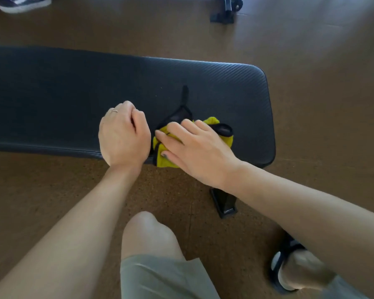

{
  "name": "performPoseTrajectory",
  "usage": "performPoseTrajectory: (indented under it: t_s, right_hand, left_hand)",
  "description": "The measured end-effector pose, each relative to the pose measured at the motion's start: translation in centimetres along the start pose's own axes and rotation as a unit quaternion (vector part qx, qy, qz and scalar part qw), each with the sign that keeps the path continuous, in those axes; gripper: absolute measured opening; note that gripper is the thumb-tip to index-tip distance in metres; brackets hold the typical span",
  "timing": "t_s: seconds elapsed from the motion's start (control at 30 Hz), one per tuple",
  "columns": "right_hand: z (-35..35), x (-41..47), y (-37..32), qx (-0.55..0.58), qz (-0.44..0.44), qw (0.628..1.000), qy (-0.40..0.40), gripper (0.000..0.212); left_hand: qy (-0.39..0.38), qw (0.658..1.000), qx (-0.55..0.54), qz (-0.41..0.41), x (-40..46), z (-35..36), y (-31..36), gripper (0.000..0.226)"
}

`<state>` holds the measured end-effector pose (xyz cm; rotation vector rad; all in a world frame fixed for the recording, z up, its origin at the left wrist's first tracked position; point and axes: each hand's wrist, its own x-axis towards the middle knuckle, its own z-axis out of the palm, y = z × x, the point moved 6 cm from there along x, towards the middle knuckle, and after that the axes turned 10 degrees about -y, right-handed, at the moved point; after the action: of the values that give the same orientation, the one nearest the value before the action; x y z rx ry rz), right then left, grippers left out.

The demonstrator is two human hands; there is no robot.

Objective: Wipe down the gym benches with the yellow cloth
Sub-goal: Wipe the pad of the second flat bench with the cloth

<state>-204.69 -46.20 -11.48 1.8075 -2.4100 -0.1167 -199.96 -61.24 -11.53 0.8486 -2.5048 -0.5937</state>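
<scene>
A black padded gym bench (73, 100) is seen lying across the view on a brown speckled floor (311, 104); its rounded right end is in view, while its left end is cut off by the frame. The yellow cloth (166, 157), edged in black, is bunched on the bench top close to the near edge and toward the right end; a black strap or trim (184, 100) is extended from it toward the far edge. The right hand (194, 149) is laid flat on the cloth with fingers straight and spread, so its grip is relaxed and nothing is clasped; the cloth is pressed under the palm and fingers. The left hand (123, 134) is held just beside the cloth, at the near edge of the bench, with fingers curled under into a loose fist; nothing is seen within that grip, and a ring is worn on one finger. Below the near edge a black bench foot (224, 203) is seen on the floor; a bare knee (147, 231) above grey-green shorts (160, 279) and a foot in a black sandal (289, 268) are seen lower down. At the far left corner of the view a dark sneaker (23, 3) is partly shown; a black equipment frame (226, 9) is seen beyond the bench.
</scene>
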Motion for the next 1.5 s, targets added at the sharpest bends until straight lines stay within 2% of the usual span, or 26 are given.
performPoseTrajectory:
  t_s: [0.13,0.27,0.37,0.53,0.67,0.77,0.9,1.0,1.07,1.13,1.23,1.43,1.5]
  right_hand:
    - [-0.5,0.6,-0.1,0.068,0.054,0.996,-0.010,0.046]
    - [-0.7,-5.3,2.0,0.025,0.028,0.998,-0.047,0.050]
    - [-0.4,-5.7,2.4,-0.001,0.025,0.998,-0.050,0.051]
    - [0.3,2.3,3.6,0.062,0.004,0.998,-0.014,0.049]
    - [1.2,11.6,8.3,0.100,0.104,0.989,-0.028,0.047]
    - [1.4,11.9,8.0,0.106,0.130,0.986,-0.022,0.047]
    - [0.1,3.6,3.2,0.134,0.015,0.991,0.021,0.047]
    - [0.6,4.6,4.8,0.137,-0.076,0.988,0.000,0.047]
    - [1.0,9.1,8.2,0.133,-0.051,0.990,0.009,0.046]
    - [1.8,13.4,11.5,0.133,0.014,0.991,-0.009,0.045]
    - [2.3,14.6,11.5,0.118,0.065,0.991,-0.019,0.046]
    - [0.8,3.0,8.6,0.149,-0.073,0.986,0.000,0.046]
    - [0.8,3.1,9.2,0.153,-0.119,0.981,-0.001,0.045]
  left_hand:
    - [-0.001,1.000,0.014,-0.002,0.2,0.0,-0.1,0.030]
    - [-0.012,1.000,0.007,0.012,0.1,-0.1,0.3,0.032]
    - [-0.006,1.000,0.013,0.012,0.0,-0.2,0.6,0.031]
    - [-0.005,0.999,0.034,0.009,0.0,-0.1,0.6,0.029]
    - [-0.007,0.999,0.045,0.004,0.2,0.0,0.5,0.029]
    - [0.001,0.999,0.051,0.001,0.3,0.0,0.4,0.029]
    - [-0.007,0.999,0.052,-0.011,0.2,0.1,0.6,0.029]
    - [-0.013,0.998,0.056,-0.020,0.1,0.1,0.6,0.030]
    - [-0.016,0.998,0.064,-0.020,0.2,0.2,0.6,0.029]
    - [-0.016,0.997,0.069,-0.026,0.2,0.1,0.6,0.028]
    - [-0.014,0.996,0.085,-0.026,0.2,0.2,0.7,0.027]
    - [-0.031,0.993,0.109,-0.034,0.2,0.3,1.1,0.027]
    - [-0.040,0.991,0.119,-0.040,0.2,0.3,1.3,0.028]
